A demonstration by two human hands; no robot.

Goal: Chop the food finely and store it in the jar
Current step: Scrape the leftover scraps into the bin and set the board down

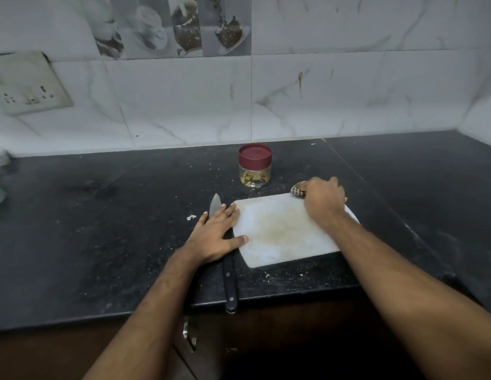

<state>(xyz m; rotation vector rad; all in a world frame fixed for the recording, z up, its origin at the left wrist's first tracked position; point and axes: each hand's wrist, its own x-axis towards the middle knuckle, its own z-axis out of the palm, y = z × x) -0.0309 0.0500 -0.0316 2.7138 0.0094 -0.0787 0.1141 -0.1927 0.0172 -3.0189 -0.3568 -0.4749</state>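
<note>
**Board bare, jar capped, food mostly out of sight**

Nearest: knife [228,270], black riveted handle jutting past the counter's front edge, blade pointing toward the wall. Stiff, sharp, moderately heavy by the look; best taken by the handle, never the blade. Left hand [216,237] lying flat over the blade's middle, fingers straight, thumb touching the edge of the cutting board [288,231]. Nothing gripped.

Beside it: white plastic board, stained tan in the middle, no food on it. Likely light and prone to sliding on polished stone.

At the board's far right corner: right hand [323,198], fingers curled over a small brown patterned object [297,191]; too hidden to name, possibly a rag or the food's wrapping. Grip appears closed on it.

Further back: jar [255,170], clear, upright, dark red lid [255,156] on, some yellowish chopped bits at the bottom. Probably breakable if glass; hold by the body, twist at the lid.

Surface: black stone counter [101,229], speckled with crumbs. Behind: marbled white wall tiles [348,91], switch plate [27,83] at far left.
</note>
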